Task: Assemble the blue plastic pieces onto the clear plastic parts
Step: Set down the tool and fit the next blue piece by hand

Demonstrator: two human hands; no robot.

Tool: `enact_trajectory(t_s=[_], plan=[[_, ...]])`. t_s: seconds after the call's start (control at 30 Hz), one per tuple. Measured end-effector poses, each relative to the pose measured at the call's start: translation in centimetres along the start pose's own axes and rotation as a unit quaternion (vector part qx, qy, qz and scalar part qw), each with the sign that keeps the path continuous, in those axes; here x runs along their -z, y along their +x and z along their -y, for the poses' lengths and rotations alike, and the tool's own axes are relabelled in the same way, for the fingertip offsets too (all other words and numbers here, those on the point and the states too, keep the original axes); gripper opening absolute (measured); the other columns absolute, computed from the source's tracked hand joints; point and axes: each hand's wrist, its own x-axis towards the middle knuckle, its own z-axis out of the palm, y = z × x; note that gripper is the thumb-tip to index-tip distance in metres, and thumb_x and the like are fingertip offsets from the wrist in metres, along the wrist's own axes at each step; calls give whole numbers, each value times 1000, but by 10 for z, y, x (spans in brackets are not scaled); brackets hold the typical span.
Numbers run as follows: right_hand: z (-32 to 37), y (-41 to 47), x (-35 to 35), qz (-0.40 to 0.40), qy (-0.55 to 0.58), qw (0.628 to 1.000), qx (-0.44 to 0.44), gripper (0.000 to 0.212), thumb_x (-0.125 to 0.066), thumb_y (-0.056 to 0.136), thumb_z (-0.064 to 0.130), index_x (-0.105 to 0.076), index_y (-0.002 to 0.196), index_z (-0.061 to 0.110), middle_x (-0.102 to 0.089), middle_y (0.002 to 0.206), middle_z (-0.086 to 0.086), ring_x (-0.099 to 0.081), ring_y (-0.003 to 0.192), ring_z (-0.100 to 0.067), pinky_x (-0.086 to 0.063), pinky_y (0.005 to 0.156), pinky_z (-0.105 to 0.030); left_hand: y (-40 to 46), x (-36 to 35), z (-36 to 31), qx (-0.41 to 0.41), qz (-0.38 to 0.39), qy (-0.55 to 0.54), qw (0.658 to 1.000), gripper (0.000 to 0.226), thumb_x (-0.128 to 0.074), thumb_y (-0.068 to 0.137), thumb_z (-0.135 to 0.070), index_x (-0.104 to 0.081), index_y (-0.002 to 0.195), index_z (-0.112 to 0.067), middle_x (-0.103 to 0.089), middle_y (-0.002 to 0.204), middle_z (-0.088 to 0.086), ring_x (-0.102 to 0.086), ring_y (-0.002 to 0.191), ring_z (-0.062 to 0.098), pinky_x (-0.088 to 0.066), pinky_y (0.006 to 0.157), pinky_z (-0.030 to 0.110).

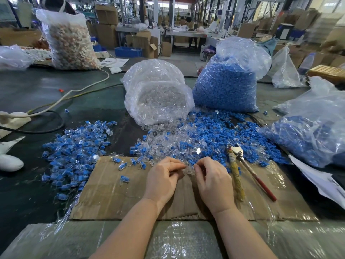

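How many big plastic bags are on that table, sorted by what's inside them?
Bags of blue pieces: 2
Bag of clear parts: 1
Bag of pale orange-and-white bits: 1
Bags with contents unclear: 2
Total: 6

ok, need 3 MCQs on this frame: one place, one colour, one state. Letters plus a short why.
1. Where does the pile of assembled pieces lie?
A. left of the cardboard sheet
B. inside a bag
C. right of the pliers

2. What colour are the parts in the upright bag of loose parts?
A. red
B. blue
C. green

3. What are the left hand and right hand doing?
A. lying flat, open
B. gripping the pliers
C. pinching a clear part together

A: the heap sits left.
B: plainly blue.
C: fingertips meet on it.
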Motion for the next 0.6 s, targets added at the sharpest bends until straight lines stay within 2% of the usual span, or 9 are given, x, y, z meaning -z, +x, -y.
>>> enact_trajectory(t_s=[0.07, 0.17, 0.2, 0.33, 0.5, 0.6], plan=[[1, 0, 1, 3, 3, 1000, -2, 12, -58, 82, 17, -56, 72, 10, -57, 64, -2, -54, 59, -24, -45, 56, -34, 0, 0, 0, 8, -5, -8, 1000, 27, -65, 80, 4, -75, 86, -19, -61, 87, -23, -57, 86, -9, -43, 77, 2], [3, 0, 2, 5, 2, 1000, 1, 12, -57, 81, 17, -56, 71, 10, -58, 63, -2, -55, 58, -24, -45, 57, -33, 0, 2, -1, 24, -11, -45, 999, 32, -59, 80, 11, -74, 79, -17, -64, 87, -15, -60, 86, -2, -52, 81, 17], [4, 0, 2, 7, 2, 1000, 1, 12, -58, 81, 17, -57, 71, 10, -58, 63, -2, -55, 58, -24, -45, 57, -33, 0, 3, -2, 27, -16, -54, 998, 33, -59, 79, 12, -74, 77, -17, -64, 86, -14, -60, 86, -1, -52, 81, 17], [5, 0, 3, 12, 5, 1000, 1, 13, -59, 80, 16, -57, 70, 9, -58, 63, -3, -56, 60, -26, -46, 59, -34, -1, 4, -4, 23, -33, -63, 997, 27, -61, 80, 7, -74, 76, -16, -64, 83, -15, -58, 84, -3, -42, 75, 3], [4, 0, 3, 21, 7, 1000, 2, 12, -62, 81, 13, -56, 71, 9, -58, 64, -2, -55, 60, -24, -44, 58, -33, -1, 4, -1, 19, -22, -45, 999, 18, -66, 81, -2, -73, 89, -17, -65, 87, -12, -59, 85, -2, -42, 78, 3], [4, 0, 3, 22, 5, 1000, 7, 12, -60, 81, 15, -57, 71, 10, -58, 63, -1, -55, 59, -23, -43, 58, -30, -1, 2, 1, 60, -18, -80, 995, 29, -65, 82, -2, -67, 104, -19, -66, 90, -6, -62, 84, 4, -50, 82, 15]])
